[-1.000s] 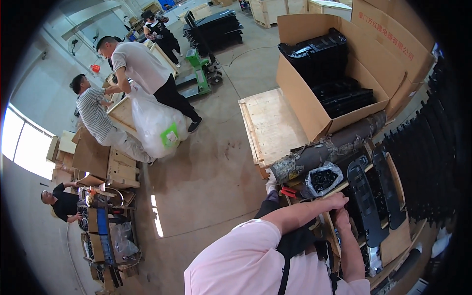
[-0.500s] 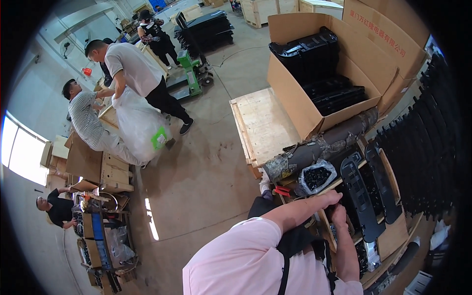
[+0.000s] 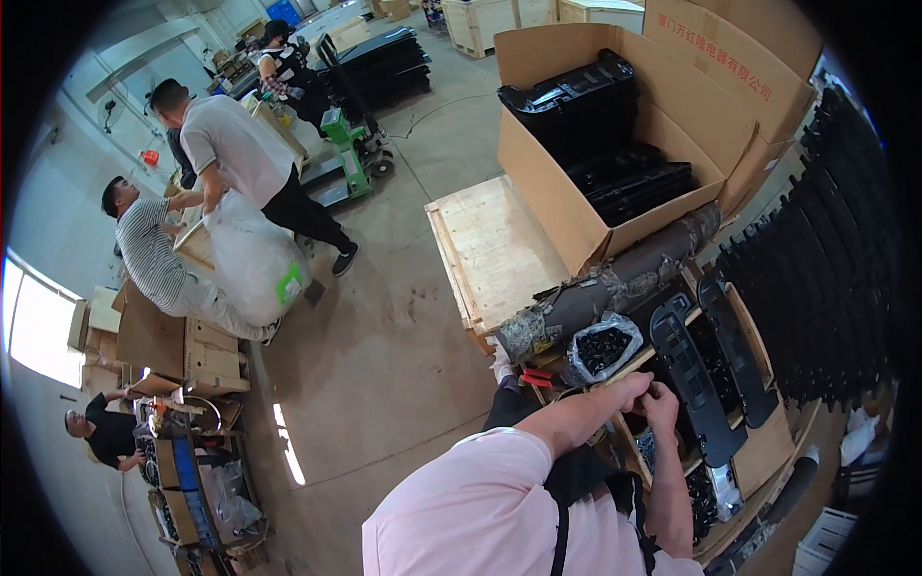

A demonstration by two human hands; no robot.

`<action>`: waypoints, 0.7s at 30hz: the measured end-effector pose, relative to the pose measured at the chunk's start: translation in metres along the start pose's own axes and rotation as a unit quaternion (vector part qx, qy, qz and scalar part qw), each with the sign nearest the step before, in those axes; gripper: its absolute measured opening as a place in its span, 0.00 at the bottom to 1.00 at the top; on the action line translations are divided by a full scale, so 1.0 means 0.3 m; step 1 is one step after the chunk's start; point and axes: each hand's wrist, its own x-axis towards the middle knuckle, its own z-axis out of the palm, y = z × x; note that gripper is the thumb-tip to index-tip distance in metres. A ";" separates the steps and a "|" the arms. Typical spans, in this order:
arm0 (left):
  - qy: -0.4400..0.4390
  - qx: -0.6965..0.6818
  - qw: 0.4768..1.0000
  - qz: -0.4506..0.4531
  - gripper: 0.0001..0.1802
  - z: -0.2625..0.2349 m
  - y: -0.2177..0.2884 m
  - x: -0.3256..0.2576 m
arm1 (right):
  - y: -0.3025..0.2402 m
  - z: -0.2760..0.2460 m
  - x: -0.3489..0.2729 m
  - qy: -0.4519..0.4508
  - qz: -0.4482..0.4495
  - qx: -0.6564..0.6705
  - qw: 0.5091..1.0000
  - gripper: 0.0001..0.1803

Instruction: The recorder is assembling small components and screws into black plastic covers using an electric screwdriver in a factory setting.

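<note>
My left hand and my right hand meet over the wooden bench, fingers curled and pinched together. Whatever lies between the fingertips is too small and hidden to make out. Just right of them a long black plastic panel with slots lies tilted across the bench. A second black panel rests beyond it. Beside my left hand is a clear plastic bag full of small black parts. Below my hands, a wooden compartment holds small shiny pieces.
Red-handled pliers lie left of the bag. A wrapped roll borders the bench; behind it an open carton holds black panels. Black parts hang at right. Two people at left handle a big plastic sack; a green pallet truck stands near.
My right hand has come up to my left, and their fingertips now meet. The whole scene has shifted slightly left in view. The two people still hold the sack.
</note>
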 end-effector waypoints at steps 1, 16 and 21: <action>-0.004 0.005 1.000 -0.004 0.24 0.004 -0.001 -0.006 | -0.002 -0.001 -0.008 0.007 0.003 0.000 1.000 0.15; -0.027 0.079 0.996 -0.028 0.16 -0.059 0.005 0.033 | 0.081 -0.128 -0.622 -0.031 0.217 0.102 0.970 0.12; -0.058 0.141 0.988 -0.030 0.15 -0.068 0.028 -0.029 | 0.578 0.098 -0.779 -0.048 0.199 -0.131 0.970 0.13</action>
